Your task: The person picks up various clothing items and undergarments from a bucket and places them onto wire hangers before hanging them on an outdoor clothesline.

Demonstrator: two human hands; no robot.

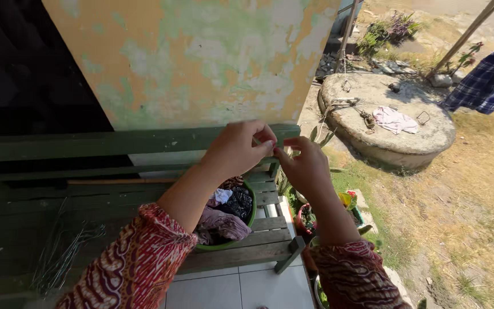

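Both hands pinch a small thing above the green basin.

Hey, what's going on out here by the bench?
A person in red patterned sleeves holds both hands up in front of a peeling wall. The left hand and right hand meet at the fingertips, pinching something small between them; what it is cannot be made out. Below them a green basin of crumpled clothes sits on a green wooden bench, with a bundle of wire hangers lying further along it. A checked cloth hangs at the right.
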